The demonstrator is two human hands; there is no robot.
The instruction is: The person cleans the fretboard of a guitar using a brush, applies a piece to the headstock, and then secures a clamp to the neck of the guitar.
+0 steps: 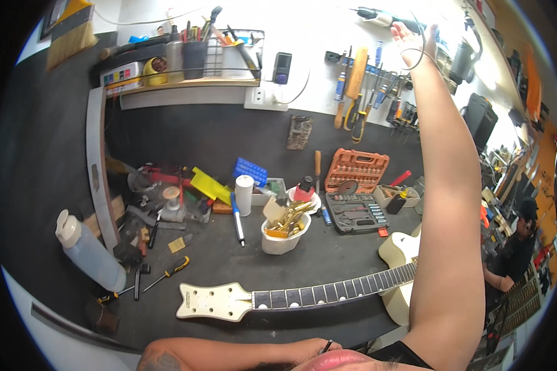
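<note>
My right arm stretches up to the wall at the upper right. There my right hand (pixel 416 42) is open, its fingers spread beside a dark, rod-like tool (pixel 375 17) near the bright light. A thin cable (pixel 424 38) loops across this hand. Along the lower edge lies my left forearm, bent inward. My left hand (pixel 315 350) is closed around something thin and dark, mostly hidden. In front of me an unstrung cream guitar (pixel 211 301) lies on the bench, headstock to the left; my right arm covers part of its body.
A white tub (pixel 280 243) of brass-coloured parts stands mid-bench near a blue-and-white marker (pixel 237 222). Behind are an open orange socket set (pixel 358 170) and a white canister (pixel 244 196). A spray bottle (pixel 93 256) and screwdriver (pixel 174 268) lie left. A person (pixel 515 256) works at far right.
</note>
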